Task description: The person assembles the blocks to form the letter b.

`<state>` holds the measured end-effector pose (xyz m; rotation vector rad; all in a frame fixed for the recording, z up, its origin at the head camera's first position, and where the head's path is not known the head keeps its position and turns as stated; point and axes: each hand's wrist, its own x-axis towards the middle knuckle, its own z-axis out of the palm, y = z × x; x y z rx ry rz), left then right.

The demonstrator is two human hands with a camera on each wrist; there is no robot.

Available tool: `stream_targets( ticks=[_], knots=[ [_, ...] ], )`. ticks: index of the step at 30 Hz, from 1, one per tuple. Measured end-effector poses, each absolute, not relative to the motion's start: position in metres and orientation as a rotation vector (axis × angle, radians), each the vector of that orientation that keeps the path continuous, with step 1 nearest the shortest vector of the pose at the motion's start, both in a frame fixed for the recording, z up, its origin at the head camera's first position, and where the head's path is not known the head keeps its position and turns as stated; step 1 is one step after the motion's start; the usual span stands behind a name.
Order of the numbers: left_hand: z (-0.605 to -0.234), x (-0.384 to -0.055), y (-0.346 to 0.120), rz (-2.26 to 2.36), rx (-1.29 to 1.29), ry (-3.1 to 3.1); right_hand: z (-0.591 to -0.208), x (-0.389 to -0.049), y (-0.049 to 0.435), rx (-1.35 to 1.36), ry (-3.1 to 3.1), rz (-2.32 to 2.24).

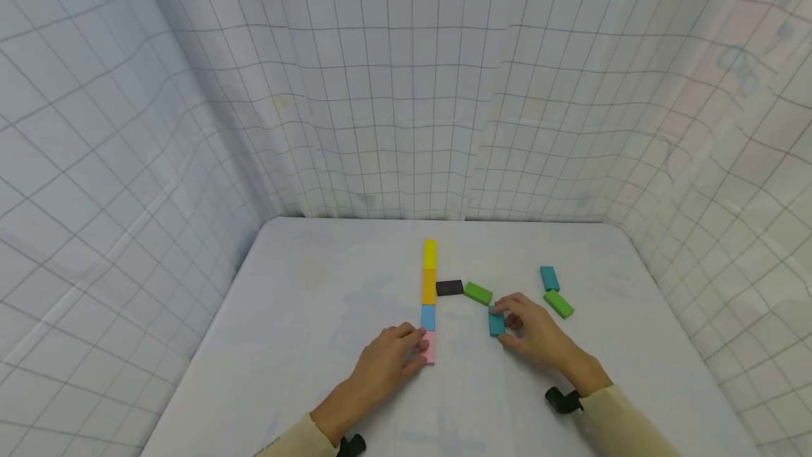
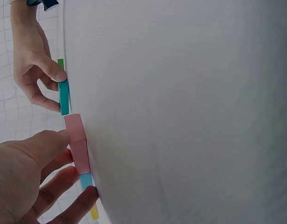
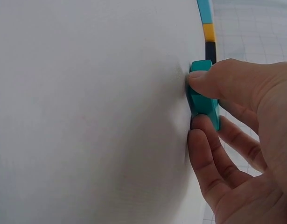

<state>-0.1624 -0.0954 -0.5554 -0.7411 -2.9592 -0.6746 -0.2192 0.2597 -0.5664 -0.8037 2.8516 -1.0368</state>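
Note:
My left hand (image 1: 390, 361) rests beside a pink block (image 1: 431, 348), thumb and fingertips touching its left side and top. The pink block is the near end of a straight row. Beyond it follow a light blue block (image 1: 428, 317), an orange block (image 1: 428, 287) and a yellow block (image 1: 430, 254). On the right, my right hand (image 1: 536, 332) pinches a teal block (image 3: 202, 103) between thumb and fingers, low at the tabletop. Its far end is close to a slanted green block (image 1: 478, 293). A black block (image 1: 450, 288) joins that green block to the orange one.
Farther right on the white tabletop (image 1: 304, 316) lie another teal block (image 1: 549, 278) and a second green block (image 1: 559, 304), end to end at an angle. White grid-patterned curtains (image 1: 406, 90) stand behind the table and at both sides.

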Motion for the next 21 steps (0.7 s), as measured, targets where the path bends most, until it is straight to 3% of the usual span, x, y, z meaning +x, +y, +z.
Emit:
stream_targets(
  ticks=[21],
  knots=[
    [-0.5550,-0.1613,-0.0966,-0.698,-0.790,-2.871,-0.5644,-0.2214,0.2593,-0.781,2.828,-1.041]
  ],
)
